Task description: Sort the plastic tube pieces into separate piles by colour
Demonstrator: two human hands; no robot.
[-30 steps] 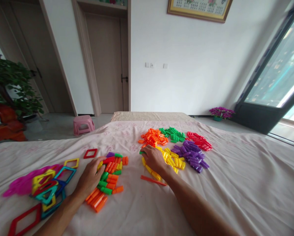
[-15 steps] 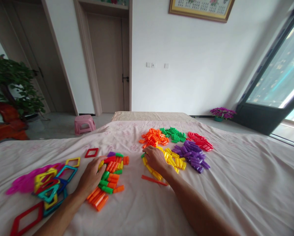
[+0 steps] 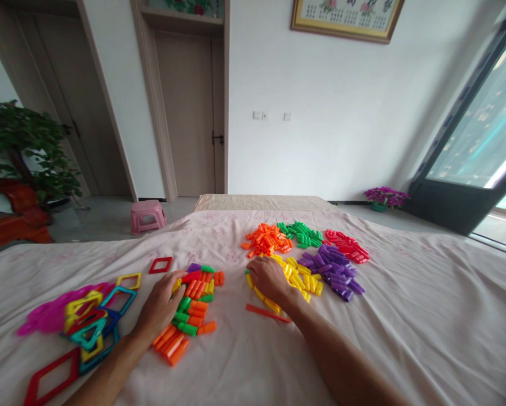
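The left hand (image 3: 160, 304) lies palm down, fingers curled over the mixed pile of plastic tubes (image 3: 196, 301) mid-bed (image 3: 405, 321); whether its grip pinches 1 is hidden. The right hand (image 3: 270, 277) covers the yellow heap (image 3: 303, 277), its grip equally unclear. The orange heap (image 3: 267, 239), green heap (image 3: 301, 233), red heap (image 3: 346, 246) and purple heap (image 3: 331, 268) lie 1 colour each toward the far edge. A red stick (image 3: 267, 313) lies beside the right wrist. Magnetic frames (image 3: 88, 324) crowd the left edge.
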